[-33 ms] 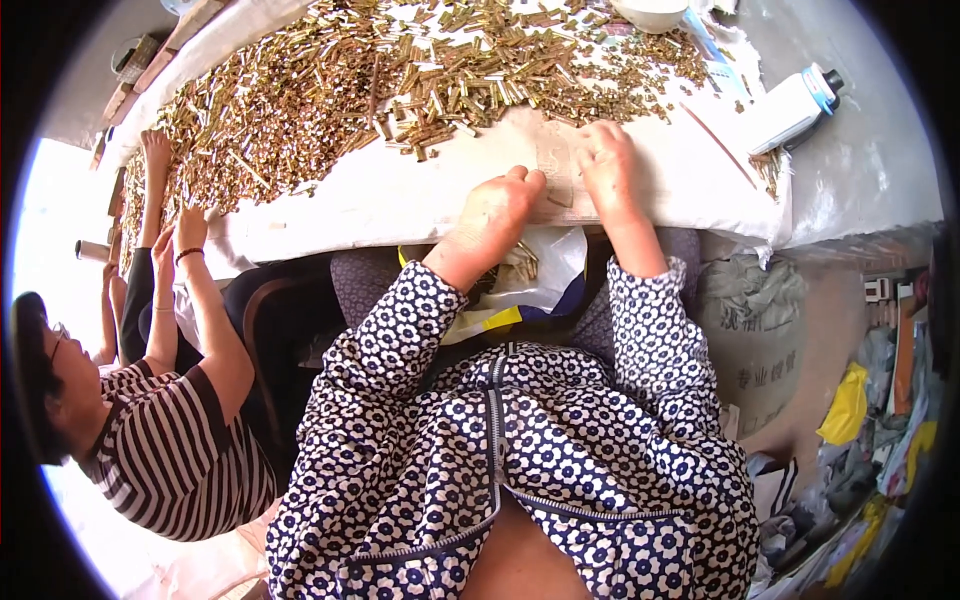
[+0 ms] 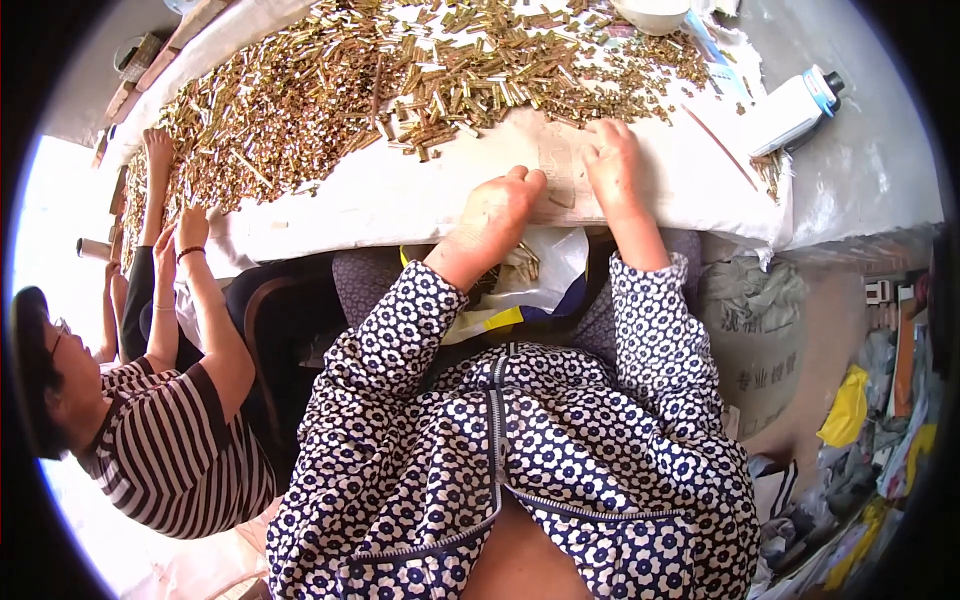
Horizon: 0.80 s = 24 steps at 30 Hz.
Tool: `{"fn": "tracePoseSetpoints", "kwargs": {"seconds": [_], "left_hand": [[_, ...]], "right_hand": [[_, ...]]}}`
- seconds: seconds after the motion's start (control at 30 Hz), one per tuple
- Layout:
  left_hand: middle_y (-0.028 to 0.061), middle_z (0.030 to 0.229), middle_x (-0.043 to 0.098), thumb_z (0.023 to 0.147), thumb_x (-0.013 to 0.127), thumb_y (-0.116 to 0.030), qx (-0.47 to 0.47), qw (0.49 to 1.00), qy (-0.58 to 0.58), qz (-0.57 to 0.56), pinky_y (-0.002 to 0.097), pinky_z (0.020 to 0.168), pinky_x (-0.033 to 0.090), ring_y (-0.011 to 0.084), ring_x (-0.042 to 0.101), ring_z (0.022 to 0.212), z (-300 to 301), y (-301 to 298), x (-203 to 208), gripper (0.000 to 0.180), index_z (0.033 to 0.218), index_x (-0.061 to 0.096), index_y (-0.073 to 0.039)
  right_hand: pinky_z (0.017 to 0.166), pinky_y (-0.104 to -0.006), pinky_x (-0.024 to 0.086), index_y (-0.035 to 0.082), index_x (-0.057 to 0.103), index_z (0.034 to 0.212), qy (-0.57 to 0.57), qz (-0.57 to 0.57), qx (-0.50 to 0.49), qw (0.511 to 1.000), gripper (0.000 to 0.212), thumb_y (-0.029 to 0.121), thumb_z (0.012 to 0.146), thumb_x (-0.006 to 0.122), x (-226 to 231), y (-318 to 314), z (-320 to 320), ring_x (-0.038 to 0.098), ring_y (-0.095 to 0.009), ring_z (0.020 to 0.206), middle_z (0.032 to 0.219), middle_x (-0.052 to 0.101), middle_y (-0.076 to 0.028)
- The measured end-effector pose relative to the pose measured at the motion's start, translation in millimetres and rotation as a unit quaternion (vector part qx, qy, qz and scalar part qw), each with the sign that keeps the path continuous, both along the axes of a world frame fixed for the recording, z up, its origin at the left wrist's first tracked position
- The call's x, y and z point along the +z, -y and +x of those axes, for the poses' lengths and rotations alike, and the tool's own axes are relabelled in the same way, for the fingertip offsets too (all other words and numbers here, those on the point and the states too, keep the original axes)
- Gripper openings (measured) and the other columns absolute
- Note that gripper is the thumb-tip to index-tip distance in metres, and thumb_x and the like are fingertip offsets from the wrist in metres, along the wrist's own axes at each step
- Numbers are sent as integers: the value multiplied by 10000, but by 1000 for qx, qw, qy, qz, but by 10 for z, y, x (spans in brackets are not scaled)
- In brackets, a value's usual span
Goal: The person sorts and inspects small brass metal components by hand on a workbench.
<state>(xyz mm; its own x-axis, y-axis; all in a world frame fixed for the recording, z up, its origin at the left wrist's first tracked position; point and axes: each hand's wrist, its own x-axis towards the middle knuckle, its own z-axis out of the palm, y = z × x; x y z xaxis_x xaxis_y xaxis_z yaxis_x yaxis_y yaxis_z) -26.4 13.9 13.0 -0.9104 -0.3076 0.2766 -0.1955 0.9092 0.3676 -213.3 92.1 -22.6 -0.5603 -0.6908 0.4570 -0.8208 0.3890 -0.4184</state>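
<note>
Many small gold-coloured metal tubes (image 2: pixel 455 90) lie heaped and scattered over a white-covered table (image 2: pixel 365 205). Close to the table's front edge, my left hand (image 2: pixel 497 208) is closed with fingers curled; whatever it holds, if anything, is hidden. Farther right, my right hand (image 2: pixel 615 172) rests at the near fringe of the tubes, fingers bent and thumb apart from them, with nothing visible between. A flat brownish strip (image 2: pixel 557 170) lies on the cover between my hands. Below the edge, an open plastic bag (image 2: pixel 555 262) with yellow and dark blue parts has several gold tubes (image 2: pixel 522 265) in it.
At the left, a person in a striped shirt (image 2: pixel 175 430) has their hands by the heap's edge. On the right lie a thin stick (image 2: pixel 718 147) and a white bottle (image 2: pixel 790 115). A white bowl (image 2: pixel 652 14) stands at the back. Bags and a yellow cloth-like piece (image 2: pixel 845 405) lie lower right.
My right hand has shifted slightly right, its thumb now apart from the fingers. My left hand stays in nearly the same place.
</note>
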Motion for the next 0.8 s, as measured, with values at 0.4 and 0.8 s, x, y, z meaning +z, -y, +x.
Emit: {"fn": "tracePoseSetpoints", "kwargs": {"seconds": [0.4,0.8], "left_hand": [[154,907,581,784,520,12,122,991,-57,-21,423,645,510,356,611,766,-15,772,-119,164,931,566,-44],[92,866,605,876,553,-43,114,964,-108,217,323,600,472,204,614,748,5,673,-96,143,1017,566,-30]], "right_hand": [[711,-414,490,96,617,887,-37,29,-77,996,158,74,741,670,-59,64,-189,594,-316,844,900,592,-108],[582,-278,477,53,586,783,86,-37,47,994,64,3,756,615,-78,3,175,594,-174,652,754,608,-57]]}}
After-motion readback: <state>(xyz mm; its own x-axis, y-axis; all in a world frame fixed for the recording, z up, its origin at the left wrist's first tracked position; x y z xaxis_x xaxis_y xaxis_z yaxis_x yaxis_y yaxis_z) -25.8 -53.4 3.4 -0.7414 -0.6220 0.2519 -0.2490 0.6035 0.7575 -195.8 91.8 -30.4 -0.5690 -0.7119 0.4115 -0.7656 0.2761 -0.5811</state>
